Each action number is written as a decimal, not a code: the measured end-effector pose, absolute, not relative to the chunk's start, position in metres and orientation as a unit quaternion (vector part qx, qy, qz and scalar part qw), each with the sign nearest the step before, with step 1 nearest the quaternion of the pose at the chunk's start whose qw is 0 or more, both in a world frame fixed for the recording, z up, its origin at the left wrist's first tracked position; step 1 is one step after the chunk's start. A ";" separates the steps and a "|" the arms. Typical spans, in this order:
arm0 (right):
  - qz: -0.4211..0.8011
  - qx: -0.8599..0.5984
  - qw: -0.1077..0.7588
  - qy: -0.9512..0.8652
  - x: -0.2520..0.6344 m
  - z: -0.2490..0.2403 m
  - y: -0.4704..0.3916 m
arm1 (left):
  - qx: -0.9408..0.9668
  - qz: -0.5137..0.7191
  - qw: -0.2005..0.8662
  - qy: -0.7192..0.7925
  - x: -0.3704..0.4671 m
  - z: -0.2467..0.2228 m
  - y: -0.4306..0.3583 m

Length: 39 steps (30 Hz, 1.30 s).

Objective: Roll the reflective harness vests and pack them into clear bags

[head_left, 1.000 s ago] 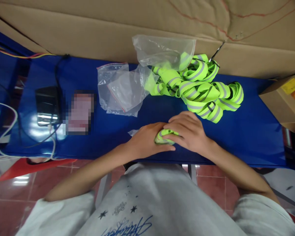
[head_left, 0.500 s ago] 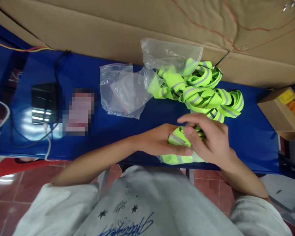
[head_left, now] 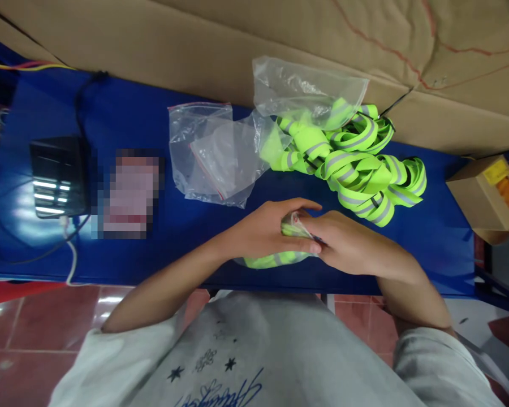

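Observation:
Near the table's front edge, my left hand (head_left: 265, 229) is wrapped round a clear plastic bag (head_left: 277, 260) with neon-green reflective strap inside. My right hand (head_left: 350, 243) meets it from the right, its fingers closed at the bag's edge and partly hidden. Beyond my hands lies a heap of neon-green straps (head_left: 360, 169) with grey stripes. Clear bags (head_left: 216, 152) with red seal lines lie left of the heap, and another clear bag (head_left: 301, 90) partly covers its back.
A black device (head_left: 59, 175) with cables stands on the blue table (head_left: 152, 265) at the left. Beside it is a pixelated flat item (head_left: 131, 192). A small cardboard box (head_left: 483, 192) sits at the right; large brown cardboard (head_left: 186, 51) borders the back.
My right hand has turned and moved down to the bag's edge, its fingers now closed there. The bagged strap in my left hand has shifted left and is more covered.

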State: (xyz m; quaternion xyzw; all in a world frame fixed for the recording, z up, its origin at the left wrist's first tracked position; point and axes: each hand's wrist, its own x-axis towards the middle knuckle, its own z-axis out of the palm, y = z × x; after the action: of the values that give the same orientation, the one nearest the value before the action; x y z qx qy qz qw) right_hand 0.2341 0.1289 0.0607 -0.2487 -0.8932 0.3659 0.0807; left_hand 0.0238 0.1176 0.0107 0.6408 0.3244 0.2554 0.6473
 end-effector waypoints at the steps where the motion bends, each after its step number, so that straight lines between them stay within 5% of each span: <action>1: 0.392 -0.226 0.060 -0.890 0.236 0.061 0.134 | 0.646 0.254 0.640 0.329 0.022 0.010 0.117; 8: 0.409 -0.255 0.084 -0.872 0.252 0.095 0.139 | 0.596 0.387 0.620 0.334 0.013 0.008 0.117; 15: 0.433 -0.204 0.096 -0.873 0.226 0.075 0.126 | 0.626 0.395 0.619 0.261 0.023 0.000 0.110; 21: 0.333 -0.311 0.170 -0.874 0.250 0.083 0.105 | 0.574 0.467 0.570 0.358 0.022 0.003 0.109; 27: 0.213 -0.399 0.288 -0.844 0.261 0.054 0.104 | 0.539 0.450 0.636 0.320 0.022 0.002 0.111; 35: 0.399 -0.441 0.362 -0.718 0.270 0.021 0.113 | 0.533 0.402 0.645 0.372 0.022 -0.002 0.116; 39: 0.471 -0.421 0.295 -0.717 0.276 0.026 0.116 | 0.544 0.345 0.670 0.370 0.020 -0.002 0.117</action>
State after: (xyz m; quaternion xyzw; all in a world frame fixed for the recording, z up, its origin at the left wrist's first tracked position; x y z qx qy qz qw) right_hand 0.2758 0.1163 0.0258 -0.4214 -0.7168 0.4706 0.2953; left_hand 0.0195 0.1169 -0.0022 0.5439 0.3699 0.3451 0.6695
